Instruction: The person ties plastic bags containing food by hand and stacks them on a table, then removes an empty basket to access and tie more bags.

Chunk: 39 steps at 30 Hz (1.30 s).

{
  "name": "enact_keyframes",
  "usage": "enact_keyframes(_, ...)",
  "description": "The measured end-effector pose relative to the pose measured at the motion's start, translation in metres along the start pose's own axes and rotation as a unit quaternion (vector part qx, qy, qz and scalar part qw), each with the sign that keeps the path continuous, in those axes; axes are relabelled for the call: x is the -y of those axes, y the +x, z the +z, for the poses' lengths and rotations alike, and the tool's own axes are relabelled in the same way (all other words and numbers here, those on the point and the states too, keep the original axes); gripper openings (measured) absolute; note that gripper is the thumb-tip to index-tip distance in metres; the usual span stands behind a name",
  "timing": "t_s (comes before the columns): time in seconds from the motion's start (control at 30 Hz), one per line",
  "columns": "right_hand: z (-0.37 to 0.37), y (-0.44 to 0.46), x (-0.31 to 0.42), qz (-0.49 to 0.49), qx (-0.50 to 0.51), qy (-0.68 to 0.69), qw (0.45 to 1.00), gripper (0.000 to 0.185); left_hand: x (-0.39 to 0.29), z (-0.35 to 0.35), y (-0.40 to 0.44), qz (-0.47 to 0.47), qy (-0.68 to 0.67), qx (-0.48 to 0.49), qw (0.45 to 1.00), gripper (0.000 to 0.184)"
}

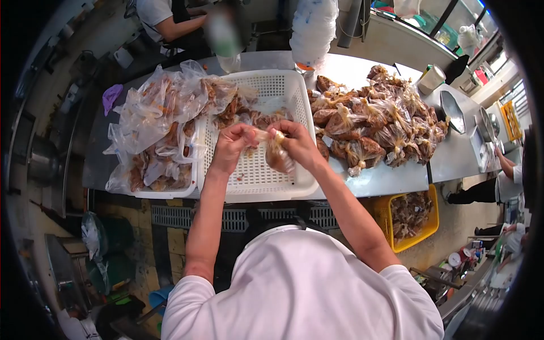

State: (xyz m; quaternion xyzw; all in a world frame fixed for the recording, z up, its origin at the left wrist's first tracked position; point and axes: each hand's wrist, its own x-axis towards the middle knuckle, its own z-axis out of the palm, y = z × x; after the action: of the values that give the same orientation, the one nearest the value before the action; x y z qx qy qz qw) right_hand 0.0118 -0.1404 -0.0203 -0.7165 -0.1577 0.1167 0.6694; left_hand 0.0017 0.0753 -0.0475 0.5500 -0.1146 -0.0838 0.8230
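Over a white perforated basket (255, 178), my left hand (233, 146) pinches the twisted top of a small clear plastic bag (279, 157) with brown food inside. My right hand (296, 146) grips the neck of the same bag, whose filled part hangs below the fingers. Some bagged brown food (266, 118) lies in the basket behind my hands. To the left, a pile of loose clear bags (158, 116) with brown food covers a white tray (175, 194). On the right, a large heap of knotted bags (379, 122) rests on the metal table (396, 177).
A yellow crate (435, 211) with more bags stands on the floor at the right. Behind the basket are a stack of clear containers (314, 34) and a person (170, 25). A metal scoop (452, 111) lies right of the heap. Other people are at the far right.
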Motion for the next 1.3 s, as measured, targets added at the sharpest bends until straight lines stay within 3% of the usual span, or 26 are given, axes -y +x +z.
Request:
enact_keyframes(0.03, 0.003, -0.002, -0.001, 0.000, 0.000, 0.000, 1.000, 0.014, -0.010, 0.012, -0.001, 0.000, 0.000, 0.000, 1.000, 0.030)
enact_keyframes(0.07, 0.006, -0.004, -0.003, -0.005, -0.048, -0.015, 0.999, 0.014, -0.014, 0.029, -0.004, 0.044, 0.179, -0.023, 0.983, 0.034)
enact_keyframes(0.1, 0.010, -0.008, -0.004, -0.011, -0.096, -0.030, 0.995, 0.016, -0.021, 0.050, -0.009, 0.086, 0.351, -0.045, 0.931, 0.039)
enact_keyframes(0.13, 0.015, -0.012, -0.001, -0.009, -0.123, -0.025, 0.992, 0.015, -0.027, 0.075, -0.016, 0.011, 0.388, -0.082, 0.918, 0.047)
enact_keyframes(0.17, 0.018, -0.011, -0.004, -0.009, -0.124, -0.025, 0.992, 0.015, -0.019, 0.081, -0.016, 0.011, 0.388, -0.082, 0.918, 0.047)
enact_keyframes(0.23, 0.020, -0.010, -0.013, 0.000, -0.131, 0.017, 0.991, 0.014, -0.002, 0.086, -0.014, 0.224, 0.549, -0.175, 0.786, 0.048)
enact_keyframes(0.37, 0.010, -0.017, -0.021, 0.011, -0.114, 0.047, 0.992, 0.014, 0.006, 0.077, -0.008, 0.218, 0.495, -0.217, 0.813, 0.034)
enact_keyframes(0.4, 0.003, -0.018, -0.021, 0.016, -0.065, 0.078, 0.995, 0.015, 0.004, 0.075, -0.003, 0.188, 0.411, -0.216, 0.866, 0.025)
enact_keyframes(0.43, -0.001, -0.019, -0.021, 0.020, -0.016, 0.109, 0.994, 0.016, 0.004, 0.071, 0.000, 0.187, 0.412, -0.214, 0.866, 0.025)
enact_keyframes(0.5, -0.007, -0.021, -0.023, -0.024, 0.017, 0.162, 0.986, 0.015, 0.004, 0.067, 0.003, 0.086, 0.186, -0.166, 0.965, 0.023)
enact_keyframes(0.57, -0.014, -0.022, -0.023, 0.015, 0.053, 0.207, 0.977, 0.014, 0.004, 0.066, 0.002, 0.078, 0.262, -0.148, 0.951, 0.021)
enact_keyframes(0.6, -0.014, -0.024, -0.023, 0.030, 0.010, 0.222, 0.975, 0.012, 0.000, 0.069, 0.001, 0.176, 0.441, -0.117, 0.872, 0.019)
enact_keyframes(0.63, -0.015, -0.026, -0.026, 0.029, 0.006, 0.219, 0.975, 0.012, -0.002, 0.074, 0.001, 0.268, 0.597, -0.082, 0.751, 0.017)
enact_keyframes(0.67, -0.015, -0.030, -0.031, 0.005, -0.049, 0.152, 0.987, 0.012, -0.002, 0.079, -0.004, 0.197, 0.546, -0.061, 0.812, 0.017)
enact_keyframes(0.7, -0.014, -0.036, -0.033, -0.016, -0.104, 0.085, 0.991, 0.013, -0.005, 0.085, -0.008, 0.197, 0.545, -0.058, 0.813, 0.017)
enact_keyframes(0.73, -0.013, -0.042, -0.035, -0.012, -0.144, 0.043, 0.989, 0.016, -0.010, 0.091, -0.011, 0.174, 0.495, -0.041, 0.850, 0.018)
enact_keyframes(0.8, -0.005, -0.053, -0.034, -0.053, -0.160, 0.054, 0.984, 0.015, -0.006, 0.091, -0.010, 0.115, 0.428, -0.043, 0.895, 0.021)
enact_keyframes(0.9, 0.002, -0.065, -0.032, -0.090, -0.193, 0.035, 0.976, 0.018, 0.020, 0.110, -0.011, 0.099, 0.432, -0.064, 0.894, 0.018)
enact_keyframes(0.97, -0.021, -0.066, -0.056, -0.154, -0.194, -0.117, 0.962, 0.025, 0.009, 0.157, -0.024, 0.293, 0.468, 0.028, 0.833, 0.014)
enact_keyframes(1.0, -0.034, -0.063, -0.064, -0.112, -0.213, -0.110, 0.964, 0.026, 0.008, 0.167, -0.029, 0.265, 0.441, 0.038, 0.857, 0.013)
enact_keyframes(1.07, -0.068, -0.058, -0.031, -0.184, -0.301, -0.307, 0.884, 0.020, 0.005, 0.160, -0.028, 0.191, 0.382, 0.003, 0.904, 0.012)
enact_keyframes(1.17, -0.128, -0.036, -0.012, -0.198, -0.449, -0.315, 0.813, 0.016, 0.002, 0.113, -0.010, 0.133, 0.416, -0.051, 0.898, 0.017)
enact_keyframes(1.23, -0.158, -0.028, -0.011, -0.213, -0.486, -0.326, 0.782, 0.019, 0.006, 0.065, 0.000, 0.064, 0.476, -0.084, 0.873, 0.030)
enact_keyframes(1.27, -0.189, -0.023, -0.042, -0.203, -0.440, -0.442, 0.755, 0.032, 0.017, 0.028, 0.005, 0.078, 0.556, -0.108, 0.820, 0.037)
enact_keyframes(1.3, -0.201, -0.025, -0.071, -0.203, -0.440, -0.441, 0.755, 0.032, 0.026, -0.002, 0.007, 0.091, 0.630, -0.131, 0.760, 0.044)
